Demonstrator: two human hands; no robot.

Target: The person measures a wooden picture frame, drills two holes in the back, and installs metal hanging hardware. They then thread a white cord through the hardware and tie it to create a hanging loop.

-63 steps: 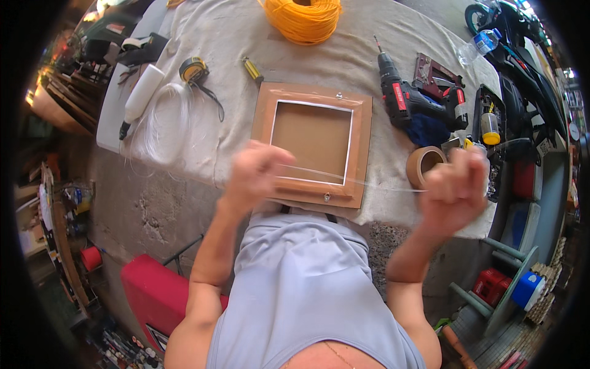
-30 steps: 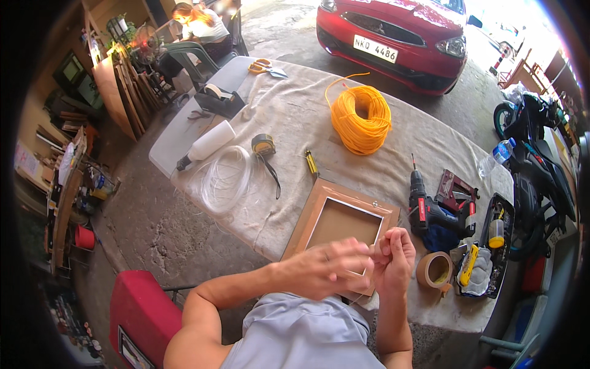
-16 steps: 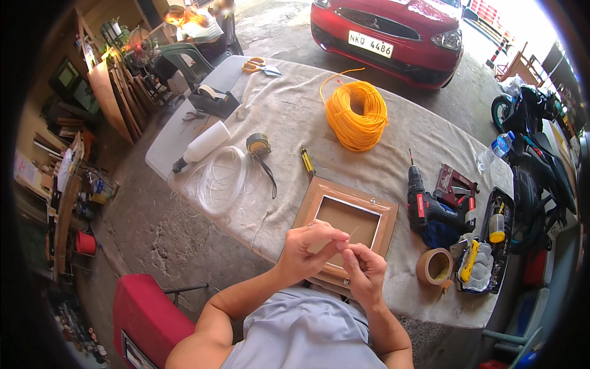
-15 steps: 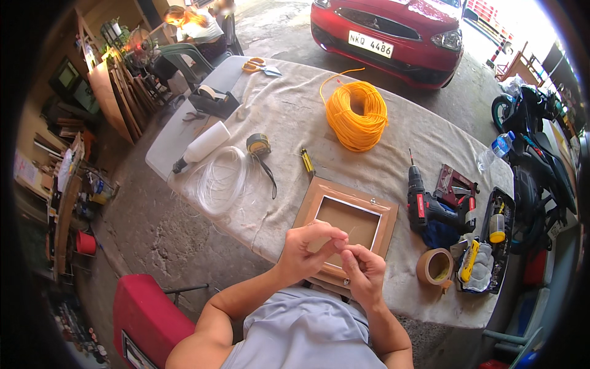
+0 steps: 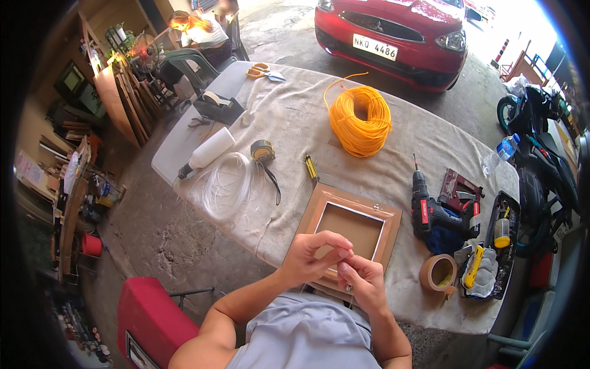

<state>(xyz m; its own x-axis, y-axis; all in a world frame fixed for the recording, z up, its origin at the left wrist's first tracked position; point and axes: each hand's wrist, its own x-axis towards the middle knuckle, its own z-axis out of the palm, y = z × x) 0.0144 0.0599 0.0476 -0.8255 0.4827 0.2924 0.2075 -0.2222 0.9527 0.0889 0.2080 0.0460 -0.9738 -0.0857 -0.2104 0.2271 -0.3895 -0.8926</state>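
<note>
Left hand (image 5: 313,258) and right hand (image 5: 362,280) pinch something tiny (unclear what) at the brown wooden picture frame's (image 5: 350,227) near edge; fastening looks unfinished.

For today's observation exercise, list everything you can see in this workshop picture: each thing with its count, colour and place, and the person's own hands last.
Picture frame: one, brown wood, near table edge under the hands.
Rope coil: one, orange, table centre.
Clear tubing coil: one, transparent, table's left part.
Tape measure: one, yellow and black, beside the tubing.
Screwdriver: one, yellow and black, above the frame.
Cordless drill: one, red and black, right of frame.
Tape roll: one, brown, near right edge.
Scissors: one, orange handles, far end.
Car: one, red, beyond the table.
Left hand: fingers pinched, over the frame.
Right hand: fingertips meeting the left hand's.
</note>
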